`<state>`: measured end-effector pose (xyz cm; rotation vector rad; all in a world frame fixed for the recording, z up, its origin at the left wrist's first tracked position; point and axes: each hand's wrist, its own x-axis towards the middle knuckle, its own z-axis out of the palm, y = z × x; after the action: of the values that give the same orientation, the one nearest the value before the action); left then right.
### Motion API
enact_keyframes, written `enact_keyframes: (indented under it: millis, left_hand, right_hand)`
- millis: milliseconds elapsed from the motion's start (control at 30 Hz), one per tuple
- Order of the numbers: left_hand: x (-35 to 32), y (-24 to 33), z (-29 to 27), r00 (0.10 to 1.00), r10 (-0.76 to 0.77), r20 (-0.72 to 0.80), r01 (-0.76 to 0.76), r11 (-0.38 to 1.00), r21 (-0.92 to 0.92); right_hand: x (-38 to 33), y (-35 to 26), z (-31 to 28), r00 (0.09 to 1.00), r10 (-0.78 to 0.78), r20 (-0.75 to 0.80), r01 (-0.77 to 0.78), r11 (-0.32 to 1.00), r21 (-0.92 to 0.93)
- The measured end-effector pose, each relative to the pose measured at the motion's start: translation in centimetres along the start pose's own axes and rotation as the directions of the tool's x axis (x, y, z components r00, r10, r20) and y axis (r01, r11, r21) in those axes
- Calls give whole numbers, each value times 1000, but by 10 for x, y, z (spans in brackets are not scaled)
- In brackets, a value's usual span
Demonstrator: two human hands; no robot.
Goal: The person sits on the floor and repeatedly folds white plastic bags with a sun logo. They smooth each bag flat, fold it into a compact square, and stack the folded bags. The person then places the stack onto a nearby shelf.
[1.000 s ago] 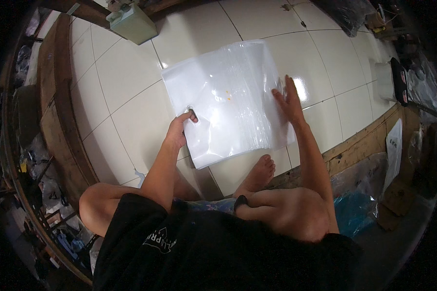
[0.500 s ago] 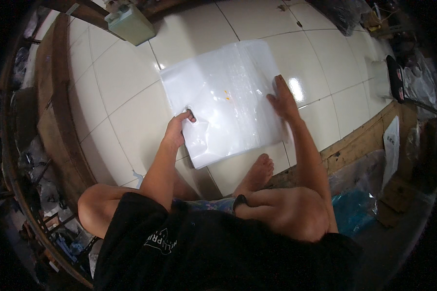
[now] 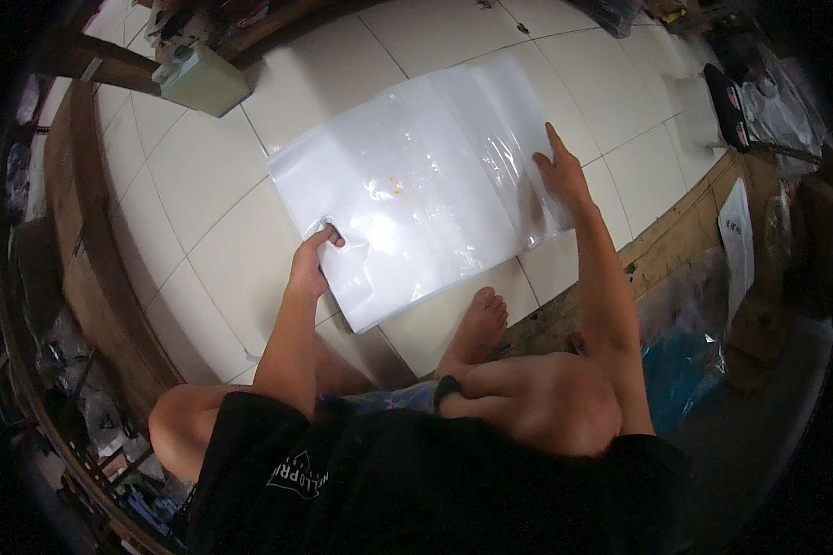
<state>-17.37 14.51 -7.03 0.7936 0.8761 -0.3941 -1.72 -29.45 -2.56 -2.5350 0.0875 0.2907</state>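
Note:
A stack of whitish, see-through plastic bags (image 3: 416, 185) with a punched handle hole lies on the tiled floor before me. My left hand (image 3: 313, 262) is closed on its left side at the hole, where fingertips show through the opening. At the opposite edge is my right hand (image 3: 565, 176), its thumb over the plastic and its index finger stretched out apart from it. The undersides of the right fingers are hidden. Small orange marks show in the middle of the stack, and glossy creases run across its right part.
A pale, boxy plastic canister (image 3: 204, 81) stands at the far left. Wooden beams (image 3: 111, 240) border the floor at left, and a wooden board (image 3: 685, 217) runs along the right. Blue plastic wrapping (image 3: 680, 379) lies beside my right knee. My bare foot (image 3: 479, 328) is just below the bags.
The bags' right part now spreads farther right, and my right hand has moved right with that edge. My left hand keeps its grip at the hole. The whole view has shifted somewhat.

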Motion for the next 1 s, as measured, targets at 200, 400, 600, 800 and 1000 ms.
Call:
enact_keyframes:
  millis: [200,400,600,800,1000]
  left_hand:
    - [3,0,1,999,-50,0,50,998,33]
    - [-2,2,0,999,-25,-23,26,999,36]
    - [-3,2,3,999,-29,-12,30,997,77]
    - [1,1,0,999,-50,-17,52,996,79]
    - [-1,2,1,1000,-30,8,29,995,91]
  right_hand:
    - [-23,-6,46,969,-246,-1,208,822,-530]
    - [-64,-55,87,943,-332,-27,275,821,-500]
    - [-70,-56,96,928,-372,-38,336,875,-349]
    - [-77,-56,102,901,-435,13,401,820,-409]
    - [-95,-76,111,861,-502,79,489,778,-395]
